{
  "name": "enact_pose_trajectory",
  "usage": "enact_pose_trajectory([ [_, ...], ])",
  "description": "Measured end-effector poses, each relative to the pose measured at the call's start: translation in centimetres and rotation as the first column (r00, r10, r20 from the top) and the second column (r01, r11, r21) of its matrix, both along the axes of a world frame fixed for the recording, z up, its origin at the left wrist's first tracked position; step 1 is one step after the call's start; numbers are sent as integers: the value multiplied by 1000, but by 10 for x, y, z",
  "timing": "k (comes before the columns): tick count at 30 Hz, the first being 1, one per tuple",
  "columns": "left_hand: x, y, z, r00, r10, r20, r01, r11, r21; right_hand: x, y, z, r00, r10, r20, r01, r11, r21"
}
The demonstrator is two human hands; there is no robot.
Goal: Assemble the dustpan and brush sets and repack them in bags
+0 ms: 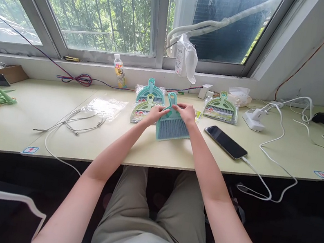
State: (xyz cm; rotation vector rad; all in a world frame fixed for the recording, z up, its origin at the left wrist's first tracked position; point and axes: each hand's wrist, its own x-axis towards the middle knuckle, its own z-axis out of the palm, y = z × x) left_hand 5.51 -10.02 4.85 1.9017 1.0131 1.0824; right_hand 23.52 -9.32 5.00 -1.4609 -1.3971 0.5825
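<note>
You've got both hands on the teal dustpan-and-brush set [173, 129], near the front middle of the surface [133, 143], handle pointing toward the window, grey bristles toward you. Left hand [155, 115]: fingers closed on the set's left side, thumb by the handle base. Right hand [186, 113]: closed on the right side, thumb also near the handle base; its far fingers are hard to make out. Just behind your left hand, a wrapped green set [148, 106] lies in front of a wrapped teal one [149, 89]. Another wrapped green set [221, 108] is off to your right, beyond the black phone [226, 142], which has a white cable plugged in. Clear plastic film [105, 106] and a coiled grey cable [81, 128] lie to your left.
</note>
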Motion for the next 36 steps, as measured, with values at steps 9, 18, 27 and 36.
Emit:
enact_pose_trajectory([
  [9,-5,-9,19,998,-28,62,44,959,-282,21,-24,22,876,479,56,-477,878,-42],
  [18,-7,-1,10,999,43,30,-29,933,-359,12,-30,22,842,522,137,-502,851,-156],
  [27,-6,-9,13,999,24,27,-14,941,-339,10,-16,6,902,418,110,-418,908,-21],
  [36,-2,4,-3,970,93,226,20,890,-455,37,11,-6,996,82,20,-84,985,149],
])
